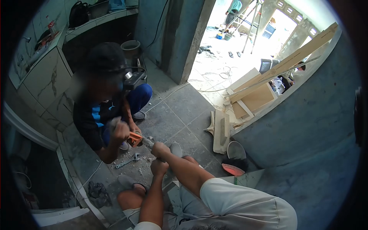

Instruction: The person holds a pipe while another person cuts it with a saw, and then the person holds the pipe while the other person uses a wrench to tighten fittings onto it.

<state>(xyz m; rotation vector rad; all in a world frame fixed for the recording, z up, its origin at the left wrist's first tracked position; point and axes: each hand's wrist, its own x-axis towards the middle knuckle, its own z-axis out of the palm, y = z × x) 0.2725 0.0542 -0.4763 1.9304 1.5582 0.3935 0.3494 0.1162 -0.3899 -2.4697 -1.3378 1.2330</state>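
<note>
My right hand is closed around a dusty grey rod-like piece, whose far end meets an orange tool. Just below it, my left hand is also closed, and what it grips is hidden by the fingers. A squatting co-worker in a dark shirt and cap faces me, one hand at the orange tool and the other raised and blurred beside it. On the floor below the tool lies an adjustable wrench among crumbled debris.
A wooden board, a grey bowl and a pink dustpan-like item are at the right. Planks lean by the doorway. A black plastic bag lies at lower left. A bucket stands behind the co-worker.
</note>
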